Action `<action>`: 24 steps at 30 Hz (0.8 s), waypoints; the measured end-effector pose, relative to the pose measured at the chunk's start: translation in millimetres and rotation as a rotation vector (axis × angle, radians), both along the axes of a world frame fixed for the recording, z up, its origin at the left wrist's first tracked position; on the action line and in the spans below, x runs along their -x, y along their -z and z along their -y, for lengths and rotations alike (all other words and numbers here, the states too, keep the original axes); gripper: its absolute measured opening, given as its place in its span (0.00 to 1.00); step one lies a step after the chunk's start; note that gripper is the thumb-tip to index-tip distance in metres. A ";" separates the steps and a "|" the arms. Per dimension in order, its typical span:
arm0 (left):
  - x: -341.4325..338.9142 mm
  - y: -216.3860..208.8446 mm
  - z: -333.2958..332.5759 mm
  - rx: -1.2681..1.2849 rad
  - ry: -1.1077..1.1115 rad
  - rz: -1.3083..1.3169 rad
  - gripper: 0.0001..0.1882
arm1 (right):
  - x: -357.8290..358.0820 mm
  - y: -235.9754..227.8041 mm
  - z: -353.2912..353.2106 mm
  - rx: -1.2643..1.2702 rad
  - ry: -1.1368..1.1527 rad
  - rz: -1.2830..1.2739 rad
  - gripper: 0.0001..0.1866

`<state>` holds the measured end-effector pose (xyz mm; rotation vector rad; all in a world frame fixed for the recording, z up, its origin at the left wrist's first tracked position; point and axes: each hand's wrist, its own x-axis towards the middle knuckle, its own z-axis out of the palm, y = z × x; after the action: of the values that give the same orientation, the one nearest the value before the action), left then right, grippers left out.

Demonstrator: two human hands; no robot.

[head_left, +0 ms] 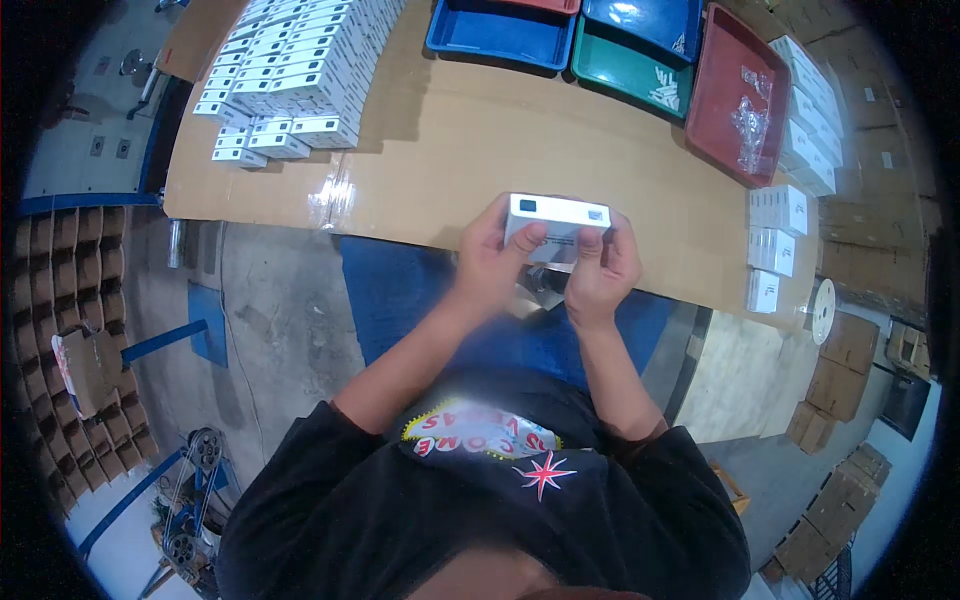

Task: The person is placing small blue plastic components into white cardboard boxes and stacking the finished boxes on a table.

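A small white carton (557, 212) is held up between my two hands near the front edge of the table. Its narrow face, with a dark square mark at the left and a small label at the right, points upward. My left hand (492, 255) grips the carton's left side, thumb pressed on the face toward me. On the right side, my right hand (603, 268) is closed round it in the same way. The fingers behind the carton are partly hidden. Below my hands something shiny shows, too unclear to name.
A large stack of white cartons (300, 70) covers the table's (450, 150) far left. Blue trays (500, 38), a green tray (620, 75) with small white pieces and a red tray (715, 110) with clear plastic pieces stand at the back. More white cartons (770, 240) line the right edge.
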<state>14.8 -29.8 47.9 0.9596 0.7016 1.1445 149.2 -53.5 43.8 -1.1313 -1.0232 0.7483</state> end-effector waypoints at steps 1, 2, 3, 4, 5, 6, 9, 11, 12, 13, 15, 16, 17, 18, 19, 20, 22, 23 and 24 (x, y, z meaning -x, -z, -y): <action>-0.2 3.0 0.8 0.005 -0.014 0.010 0.23 | 3.6 -0.8 -1.1 0.003 0.014 -0.024 0.19; -0.9 5.6 1.7 0.009 -0.027 0.020 0.24 | 6.1 1.0 -2.9 0.002 0.011 -0.025 0.19; -2.8 7.3 2.6 0.008 -0.030 0.020 0.24 | 7.9 5.3 -5.5 -0.026 0.051 -0.016 0.19; -5.9 8.9 3.2 -0.005 -0.017 0.017 0.24 | 8.3 9.8 -8.2 -0.054 0.093 -0.005 0.20; -8.2 10.6 3.6 -0.018 -0.004 0.015 0.24 | 5.8 15.1 -10.5 -0.056 0.094 -0.003 0.20; -9.7 12.4 3.5 -0.020 -0.003 0.018 0.24 | 1.2 20.9 -12.5 -0.050 0.112 0.011 0.20; -10.7 20.5 4.1 0.049 0.019 0.030 0.23 | -4.2 27.0 -12.3 -0.023 0.117 0.059 0.20; -10.3 28.7 3.5 0.098 0.009 -0.003 0.23 | -6.1 29.5 -12.9 -0.004 0.107 0.099 0.20; -10.5 30.5 1.6 0.097 0.010 0.001 0.23 | -6.3 31.4 -14.2 0.012 0.104 0.082 0.19; -8.7 31.5 -1.0 0.137 0.042 0.022 0.22 | -4.8 32.9 -15.6 0.026 0.095 0.062 0.18; -7.7 33.8 -1.2 0.172 0.063 0.043 0.22 | -5.1 33.4 -17.6 0.074 0.110 0.009 0.17; -8.1 36.1 1.5 0.139 0.073 0.035 0.22 | -2.4 34.5 -20.4 0.125 0.113 -0.047 0.15; -8.7 39.5 1.9 0.102 0.080 0.020 0.23 | -2.3 39.0 -21.6 0.120 0.081 -0.057 0.15; -11.4 49.2 1.5 0.092 0.080 0.044 0.24 | -6.4 45.7 -19.5 0.149 0.109 -0.034 0.14; -18.3 62.2 4.0 0.063 0.061 0.098 0.24 | -9.2 51.0 -21.2 0.174 0.133 -0.013 0.13; -22.1 66.9 6.3 0.129 0.044 0.140 0.25 | -11.0 52.2 -24.3 0.195 0.114 0.004 0.13; -25.9 70.8 9.0 0.220 0.013 0.125 0.27 | -13.7 51.8 -27.8 0.247 0.075 0.062 0.14; -26.3 71.5 9.1 0.186 0.009 0.088 0.28 | -15.1 47.6 -29.2 0.272 0.066 0.110 0.15; -24.7 72.4 11.8 0.171 0.052 0.076 0.29 | -13.0 45.8 -31.0 0.238 0.074 0.156 0.16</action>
<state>39.4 -41.5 -24.6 0.7821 0.6970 1.0523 162.2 -22.5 -2.0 -1.4437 -1.0347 0.7453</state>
